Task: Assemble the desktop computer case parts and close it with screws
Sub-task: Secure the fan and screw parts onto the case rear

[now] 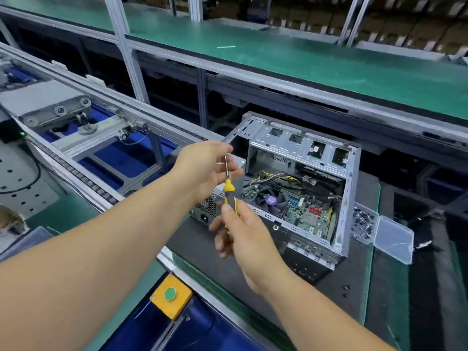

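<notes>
An open desktop computer case of grey metal lies on a dark mat, its motherboard and fan showing inside. In front of it my right hand grips the yellow and black handle of a screwdriver, shaft pointing up. My left hand pinches the tip of the shaft between thumb and fingers; whether a screw sits there is hidden. A clear plastic box of screws lies right of the case, lid open.
A conveyor line with rollers runs along the left. A yellow box with a green button sits at the near bench edge. A green-topped shelf stands behind the case. Loose screws lie on the mat.
</notes>
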